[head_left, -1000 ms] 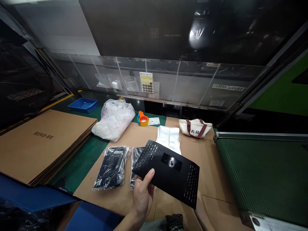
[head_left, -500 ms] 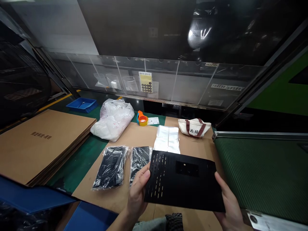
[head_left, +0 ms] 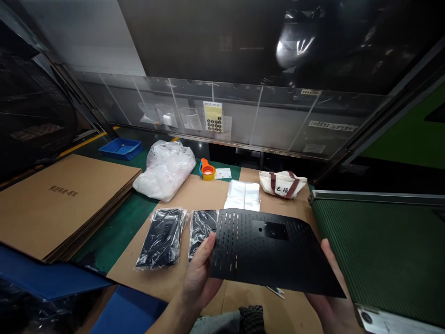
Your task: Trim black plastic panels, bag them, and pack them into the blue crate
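Between my two hands is a thin black slotted panel (head_left: 264, 260), held up above the cardboard and tilted. My left hand (head_left: 200, 273) grips its left edge, thumb on top. At the right end, my right hand (head_left: 332, 287) is closed around the edge, with its fingers partly hidden beneath. Rows of slots run down the panel's left side, and a dark recessed rectangle sits near its upper middle. Left of it lie two black panels in clear plastic, a bagged panel (head_left: 162, 239) and a second bagged panel (head_left: 202, 227) partly behind my left hand. Flat clear bags (head_left: 242, 195) lie behind the held panel.
A stack of cardboard sheets (head_left: 69, 195) stands at left, near a blue tray (head_left: 121, 148). A white plastic sack (head_left: 166, 169), tape dispenser (head_left: 207, 170) and canvas bag (head_left: 283, 184) line the back. A green ribbed conveyor (head_left: 378, 250) runs along the right.
The black panel has tilted, its right end swinging down and closer to me, and its surface catches more light. A small pale strip now shows on the cardboard below it.
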Tool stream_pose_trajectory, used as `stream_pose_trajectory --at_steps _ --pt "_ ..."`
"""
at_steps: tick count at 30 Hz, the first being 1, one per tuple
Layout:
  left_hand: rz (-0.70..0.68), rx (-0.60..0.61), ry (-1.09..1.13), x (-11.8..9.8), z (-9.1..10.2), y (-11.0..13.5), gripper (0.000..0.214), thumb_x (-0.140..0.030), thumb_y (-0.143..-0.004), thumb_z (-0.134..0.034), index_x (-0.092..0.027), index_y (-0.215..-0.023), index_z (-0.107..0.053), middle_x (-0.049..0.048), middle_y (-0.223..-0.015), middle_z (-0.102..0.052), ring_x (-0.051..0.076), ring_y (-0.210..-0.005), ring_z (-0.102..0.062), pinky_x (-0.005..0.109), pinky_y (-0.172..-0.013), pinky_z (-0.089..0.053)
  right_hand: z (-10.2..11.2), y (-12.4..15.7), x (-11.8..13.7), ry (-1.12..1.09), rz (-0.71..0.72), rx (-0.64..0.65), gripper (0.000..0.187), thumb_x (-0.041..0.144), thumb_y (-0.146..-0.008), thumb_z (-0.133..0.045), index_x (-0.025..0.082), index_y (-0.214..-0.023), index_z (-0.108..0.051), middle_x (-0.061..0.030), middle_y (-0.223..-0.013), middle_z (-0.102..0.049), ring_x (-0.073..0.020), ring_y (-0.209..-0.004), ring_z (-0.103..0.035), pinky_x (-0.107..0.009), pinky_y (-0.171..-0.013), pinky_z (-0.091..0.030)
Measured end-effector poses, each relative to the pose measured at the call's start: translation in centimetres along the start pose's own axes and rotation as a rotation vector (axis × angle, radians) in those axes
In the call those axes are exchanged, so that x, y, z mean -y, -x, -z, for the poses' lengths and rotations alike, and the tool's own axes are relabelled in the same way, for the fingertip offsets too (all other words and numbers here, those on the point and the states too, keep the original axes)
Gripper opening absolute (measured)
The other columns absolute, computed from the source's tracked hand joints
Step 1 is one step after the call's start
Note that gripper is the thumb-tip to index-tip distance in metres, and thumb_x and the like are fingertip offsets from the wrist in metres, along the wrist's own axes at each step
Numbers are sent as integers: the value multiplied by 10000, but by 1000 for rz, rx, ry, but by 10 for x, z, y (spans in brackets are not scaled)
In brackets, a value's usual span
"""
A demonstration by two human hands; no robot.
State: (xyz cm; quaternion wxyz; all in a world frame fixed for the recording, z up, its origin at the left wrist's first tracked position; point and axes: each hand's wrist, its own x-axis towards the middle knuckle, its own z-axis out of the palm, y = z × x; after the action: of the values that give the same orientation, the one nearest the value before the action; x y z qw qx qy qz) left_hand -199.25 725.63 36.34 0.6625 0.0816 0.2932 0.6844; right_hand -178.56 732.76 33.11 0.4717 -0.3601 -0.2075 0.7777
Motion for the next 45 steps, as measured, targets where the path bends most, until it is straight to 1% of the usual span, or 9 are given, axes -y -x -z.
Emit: stream_pose_trajectory --at_steps 6,12,22,25,27,31,35,39,45 --pt "-18 36 8 0 2 -3 248 -317 -811 -552 -135 -938 -664 60 -871 -695 218 -952 -608 359 -956 -404 3 1 -3 -93 -10 -12 419 546 -780 -493 244 -1015 -663 -39 -955 -694 -257 -1051 -566 -421 -974 -394" --pt "-54 -74 -143 -7 11 -8 246 -287 -808 -549 -129 -966 -651 62 -907 -682 202 -898 -618 318 -882 -451 1 3 -2 -14 38 9 508 622 -778 -414 224 -902 -704 -73 -867 -706 -267 -1050 -564 -446 -938 -422" --pt "-285 -79 -1023 -27 33 -12 242 -381 -844 -463 -174 -828 -586 -1 -745 -577 148 -704 -522 242 -647 -402 -6 5 -10 120 76 128 440 542 -818 -427 200 -951 -670 -79 -870 -702 -239 -873 -643 -382 -764 -520" --pt "-441 -175 -1377 -28 38 -13 277 -439 -834 -447 -186 -803 -553 10 -771 -539 167 -726 -498 265 -664 -378 -7 7 -8 408 272 165 295 405 -863 -436 229 -963 -651 -42 -895 -699 -198 -810 -658 -312 -700 -535" --pt "-543 -226 -1444 -28 42 -14 332 -476 -844 -394 -195 -913 -557 37 -904 -553 199 -851 -509 300 -771 -381 -7 7 -3 745 538 248 196 277 -837 -514 230 -979 -641 -30 -918 -695 -187 -830 -652 -275 -693 -531" --pt "-615 -175 -1099 -25 41 -12 445 -462 -873 -311 -192 -1182 -483 73 -1215 -494 237 -1171 -407 366 -1032 -261 -2 5 3 1298 1207 383 325 31 -755 -540 179 -1035 -615 -67 -1031 -660 -220 -1014 -575 -346 -847 -482" --pt "-612 -167 -749 -20 27 -6 526 -332 -818 -480 -209 -1315 -361 58 -1293 -463 246 -1233 -370 383 -1069 -249 2 4 -3 1503 1493 260 421 -2 -764 -498 151 -1150 -565 -83 -1079 -638 -236 -1093 -517 -388 -889 -455" --pt "-654 -176 -687 -16 18 -3 604 -280 -763 -560 -218 -1326 -352 57 -1295 -477 265 -1244 -363 402 -1070 -265 -2 1 -14 1495 1444 38 480 -3 -805 -417 171 -1247 -482 -88 -1237 -537 -234 -1174 -454 -407 -958 -411" --pt "-676 -222 -775 -7 21 -1 604 -277 -760 -568 -206 -1325 -363 46 -1298 -480 251 -1300 -262 388 -1101 -194 -13 0 -25 1186 1084 -101 559 158 -803 -544 214 -1327 -358 -59 -1337 -441 -205 -1193 -444 -363 -1021 -372"
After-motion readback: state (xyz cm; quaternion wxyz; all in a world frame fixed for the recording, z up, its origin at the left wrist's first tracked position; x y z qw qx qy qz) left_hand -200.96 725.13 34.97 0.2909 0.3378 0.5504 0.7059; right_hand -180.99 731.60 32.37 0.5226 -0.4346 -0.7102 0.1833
